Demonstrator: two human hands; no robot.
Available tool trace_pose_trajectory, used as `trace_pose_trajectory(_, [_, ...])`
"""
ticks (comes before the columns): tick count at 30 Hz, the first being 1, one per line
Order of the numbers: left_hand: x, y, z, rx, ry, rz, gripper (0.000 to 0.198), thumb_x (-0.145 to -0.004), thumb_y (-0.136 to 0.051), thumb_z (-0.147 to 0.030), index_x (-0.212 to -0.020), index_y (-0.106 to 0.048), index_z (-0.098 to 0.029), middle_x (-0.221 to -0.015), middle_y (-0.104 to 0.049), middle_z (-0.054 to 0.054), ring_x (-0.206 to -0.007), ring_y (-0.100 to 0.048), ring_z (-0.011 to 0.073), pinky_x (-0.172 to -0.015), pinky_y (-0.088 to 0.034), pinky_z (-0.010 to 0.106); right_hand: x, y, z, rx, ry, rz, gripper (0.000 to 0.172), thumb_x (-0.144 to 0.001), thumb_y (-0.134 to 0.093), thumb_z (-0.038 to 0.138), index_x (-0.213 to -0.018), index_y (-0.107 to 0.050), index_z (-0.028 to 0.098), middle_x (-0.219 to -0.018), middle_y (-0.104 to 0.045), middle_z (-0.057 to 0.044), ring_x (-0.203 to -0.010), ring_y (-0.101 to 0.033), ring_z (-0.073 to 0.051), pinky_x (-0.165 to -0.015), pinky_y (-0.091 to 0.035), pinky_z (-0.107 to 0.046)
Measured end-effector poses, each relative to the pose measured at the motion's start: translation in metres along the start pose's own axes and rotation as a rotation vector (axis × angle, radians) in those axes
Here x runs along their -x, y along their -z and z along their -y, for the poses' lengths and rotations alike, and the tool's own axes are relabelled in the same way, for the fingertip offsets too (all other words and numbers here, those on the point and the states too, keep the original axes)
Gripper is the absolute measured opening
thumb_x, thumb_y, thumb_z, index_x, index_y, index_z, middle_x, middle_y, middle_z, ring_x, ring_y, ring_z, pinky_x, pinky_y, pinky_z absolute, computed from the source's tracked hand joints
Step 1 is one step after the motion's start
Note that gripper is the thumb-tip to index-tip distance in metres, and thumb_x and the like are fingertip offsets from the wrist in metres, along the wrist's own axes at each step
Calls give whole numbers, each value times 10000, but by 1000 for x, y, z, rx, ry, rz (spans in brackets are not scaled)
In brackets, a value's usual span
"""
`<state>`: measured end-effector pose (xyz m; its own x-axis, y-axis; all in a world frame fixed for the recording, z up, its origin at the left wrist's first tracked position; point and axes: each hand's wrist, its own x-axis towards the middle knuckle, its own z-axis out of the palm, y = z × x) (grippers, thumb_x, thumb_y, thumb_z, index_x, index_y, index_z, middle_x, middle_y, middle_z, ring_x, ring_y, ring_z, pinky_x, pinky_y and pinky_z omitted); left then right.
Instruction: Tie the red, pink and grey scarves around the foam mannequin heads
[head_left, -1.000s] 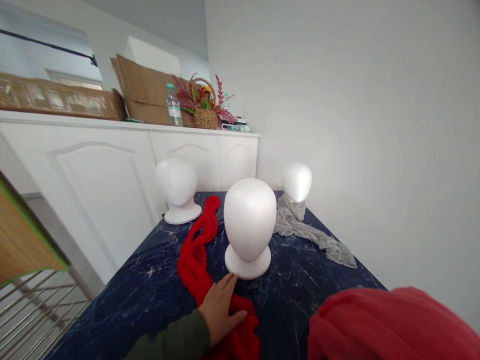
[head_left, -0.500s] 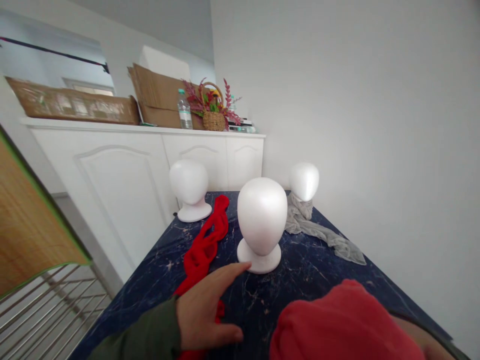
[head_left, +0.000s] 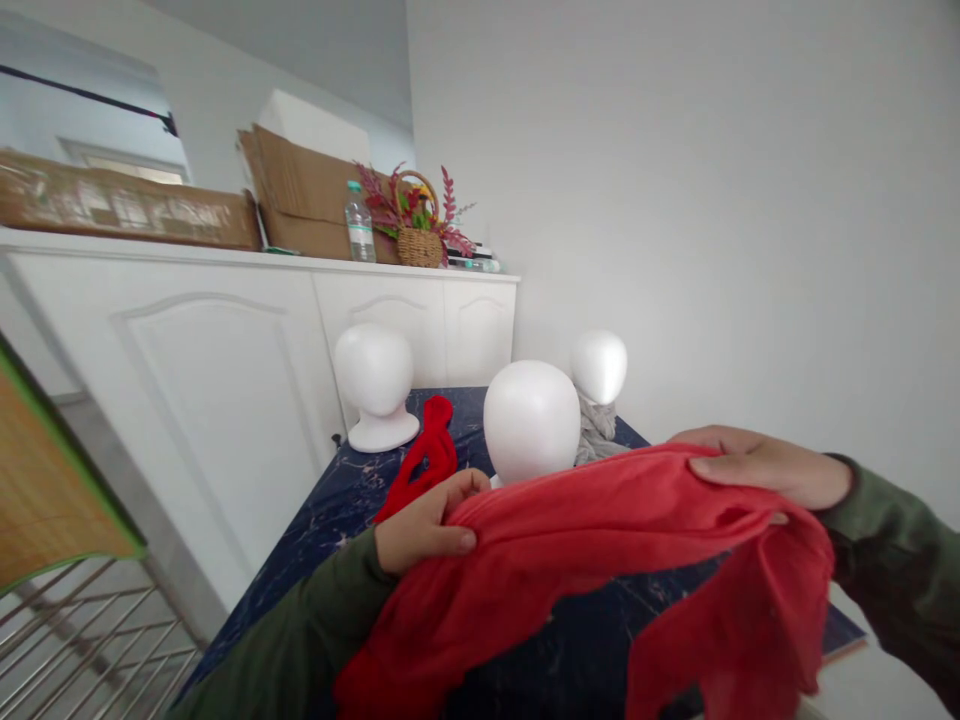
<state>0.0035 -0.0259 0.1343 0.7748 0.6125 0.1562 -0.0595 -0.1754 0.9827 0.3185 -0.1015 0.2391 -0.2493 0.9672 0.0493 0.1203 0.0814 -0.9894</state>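
Left hand (head_left: pixel 433 525): grasping soft coral-red cloth scarf (head_left: pixel 585 525)
Right hand (head_left: pixel 780 470): gripping it too
Scarf: between both hands
White egg-shaped mannequin head (head_left: pixel 532 420): beyond them; snagging cloth could topple it

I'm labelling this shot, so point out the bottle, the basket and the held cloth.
Bottle (head_left: pixel 360 229), head view: on its label.
Basket (head_left: pixel 419 247), head view: on its woven body.
Held cloth (head_left: pixel 570 528), head view: on its middle stretch.
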Motion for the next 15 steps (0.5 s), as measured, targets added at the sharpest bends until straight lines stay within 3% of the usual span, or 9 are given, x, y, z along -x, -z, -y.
trace_pose_trajectory(3, [3, 17, -15, -311, 25, 119, 680, -501, -701, -426, -1098, -482, -184, -1049, -563, 47, -941, -515, 240, -825, -396, 324, -5, 1, -13, 13, -194, 250, 353, -726, -553, 260, -1028, -574, 78, -879, -647, -108, -786, -623, -199, -683, -491, -309])
trace_pose_trajectory(6, [1, 28, -15, -691, 90, 160, 498, -516, -689, -392, -956, -593, -180, -922, -603, 19, -842, -539, 226, -756, -418, 288, -3, -2, -23, -2, -188, 177, 343, -750, -543, 274, -1041, -572, 94, -901, -644, -116, -777, -621, -189, -695, -488, -300])
trace_pose_trajectory(8, [-1, 36, -10, -824, 122, 180, 372, -586, -635, -387, -891, -607, -175, -832, -608, 3, -764, -544, 193, -684, -422, 256, 1, -7, -26, -7, -196, 94, 327, -760, -546, 279, -1034, -580, 105, -919, -640, -126, -767, -618, -182, -692, -490, -284])
trace_pose_trajectory(12, [-5, 54, -8, -806, 129, 174, 251, -719, -506, -382, -803, -579, -157, -777, -589, 0, -721, -534, 153, -629, -405, 224, 7, -16, -30, -67, -176, -47, 309, -781, -533, 288, -1042, -584, 132, -970, -624, -130, -820, -603, -200, -763, -475, -317])
trace_pose_trajectory(15, [-7, 71, -16, -569, 122, 139, 292, -711, -517, -422, -787, -542, -140, -762, -580, 11, -691, -532, 144, -599, -402, 222, 7, -21, -33, -130, -148, -110, 304, -796, -512, 290, -1059, -575, 150, -1003, -612, -126, -866, -589, -209, -820, -448, -350])
